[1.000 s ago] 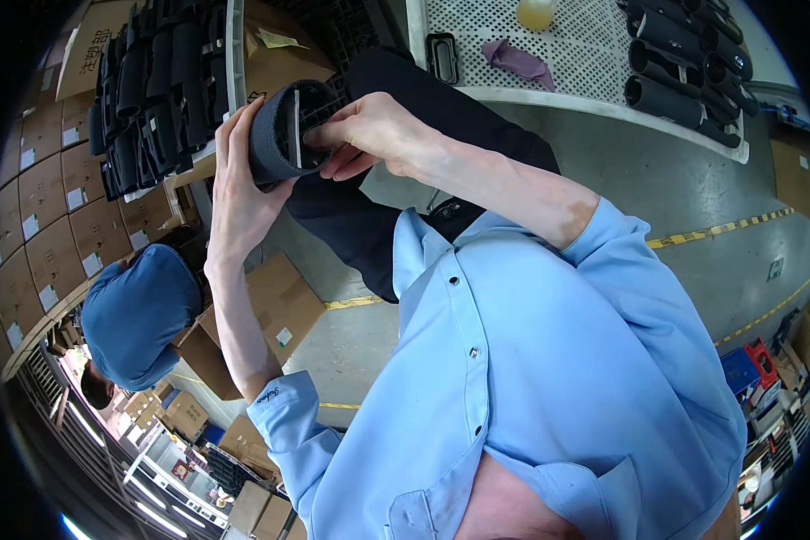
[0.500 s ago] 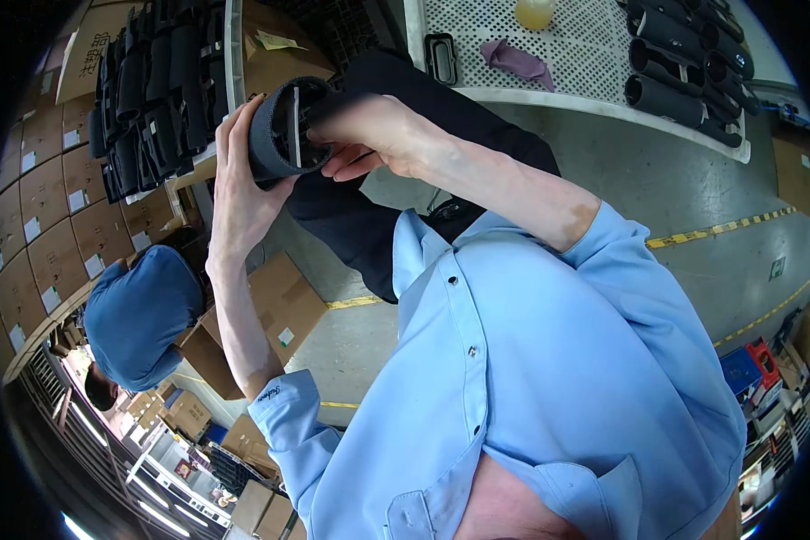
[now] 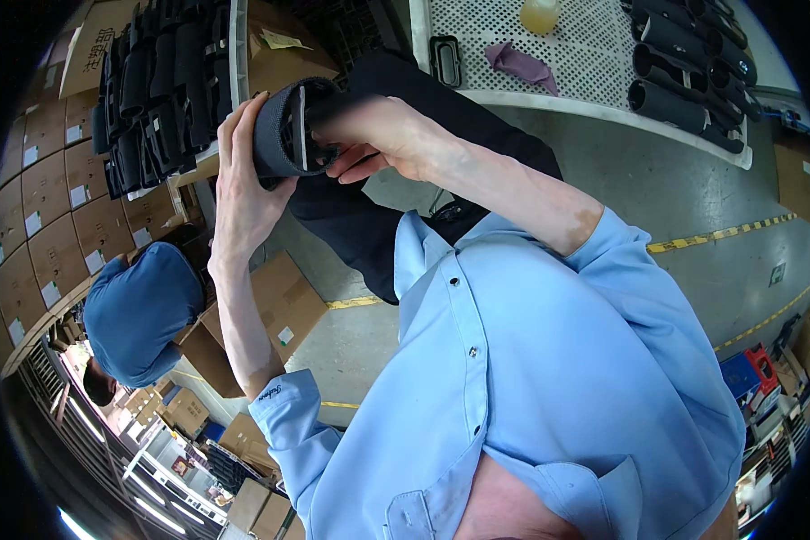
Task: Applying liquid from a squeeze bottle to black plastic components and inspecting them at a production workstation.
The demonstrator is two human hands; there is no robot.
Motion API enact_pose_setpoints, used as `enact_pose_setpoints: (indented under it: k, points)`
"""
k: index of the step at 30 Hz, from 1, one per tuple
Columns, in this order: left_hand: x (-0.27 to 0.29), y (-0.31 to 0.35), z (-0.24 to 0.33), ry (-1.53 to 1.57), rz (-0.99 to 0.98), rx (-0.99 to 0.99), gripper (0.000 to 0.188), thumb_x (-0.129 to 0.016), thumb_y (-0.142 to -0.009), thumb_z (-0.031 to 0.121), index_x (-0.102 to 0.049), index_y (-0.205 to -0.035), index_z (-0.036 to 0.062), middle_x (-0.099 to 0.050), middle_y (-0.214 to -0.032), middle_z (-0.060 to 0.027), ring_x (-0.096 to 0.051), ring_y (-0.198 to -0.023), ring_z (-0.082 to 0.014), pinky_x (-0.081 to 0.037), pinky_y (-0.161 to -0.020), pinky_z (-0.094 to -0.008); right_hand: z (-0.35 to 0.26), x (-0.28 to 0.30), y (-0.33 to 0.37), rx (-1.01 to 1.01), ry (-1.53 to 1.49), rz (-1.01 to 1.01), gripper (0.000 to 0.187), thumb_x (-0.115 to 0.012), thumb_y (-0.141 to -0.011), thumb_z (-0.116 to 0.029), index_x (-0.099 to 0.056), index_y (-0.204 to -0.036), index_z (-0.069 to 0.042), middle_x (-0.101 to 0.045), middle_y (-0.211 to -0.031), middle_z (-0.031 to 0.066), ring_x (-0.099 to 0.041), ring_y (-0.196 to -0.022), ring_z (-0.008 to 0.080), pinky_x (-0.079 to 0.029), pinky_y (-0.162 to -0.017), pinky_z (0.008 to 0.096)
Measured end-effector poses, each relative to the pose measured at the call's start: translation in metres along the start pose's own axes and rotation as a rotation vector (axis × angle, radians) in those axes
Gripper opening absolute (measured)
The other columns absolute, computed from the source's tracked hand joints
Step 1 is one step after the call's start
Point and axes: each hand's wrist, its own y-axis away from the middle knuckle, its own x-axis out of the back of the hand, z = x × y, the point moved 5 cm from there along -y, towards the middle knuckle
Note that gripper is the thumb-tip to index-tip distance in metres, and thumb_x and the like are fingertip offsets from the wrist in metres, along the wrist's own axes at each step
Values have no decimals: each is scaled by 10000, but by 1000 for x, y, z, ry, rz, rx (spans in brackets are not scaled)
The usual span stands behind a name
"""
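Note:
A dark, mesh-textured cylindrical shell (image 3: 275,137) is gripped from its left side by my left hand (image 3: 243,175), fingers and thumb wrapped round it. Its open end faces right, and a pale strip runs across that opening. At the opening my right hand (image 3: 382,135) has its fingers curled in close to the rim. A dark blur covers part of those fingertips, so whatever they pinch cannot be made out. The shell is held up in the air above my dark trousers, between the two work surfaces.
Many similar dark shells (image 3: 187,76) stand in rows at upper left. On the white perforated table (image 3: 594,54) are a black oval frame (image 3: 445,61), a purple cloth (image 3: 520,67), a yellowish jar (image 3: 540,14) and more shells (image 3: 670,103). A person in blue (image 3: 144,310) bends near cardboard boxes (image 3: 283,297).
The shell has turned slightly in my left hand, and its opening shows a little differently. My right fingers stay at the opening. The whole view has shifted very slightly.

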Motion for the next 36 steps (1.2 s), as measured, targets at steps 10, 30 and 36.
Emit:
enact_pose_setpoints:
  k: [10,30,36]
  points:
    - [15,-2,2,48,297,-158,955,-827,-712,-7,-358,-1536,104,-413,-1507,-171,-507,-1333,-380,-499,-1086,-470,-9,-25,35,45,42,-177,253,-748,-938,-142,-710,-1086,58,-724,-1001,146,-730,-762,197,-605,-673,251]
    - [8,10,15,-62,620,-109,1131,-975,-675,262,-282,-1553,99,-290,-1430,-183,-432,-1306,-412,-511,-1035,-487,-40,-50,46,748,604,-126,826,-817,-859,-69,-362,-1547,-26,-566,-1335,157,-670,-1061,216,-590,-866,312]
    - [4,17,9,-21,639,-78,1151,-950,-689,439,-274,-1556,101,-272,-1464,-196,-384,-1351,-421,-426,-1083,-526,-41,-52,51,854,685,-91,819,-821,-849,-52,-383,-1541,-37,-520,-1390,152,-654,-1042,210,-592,-862,308]
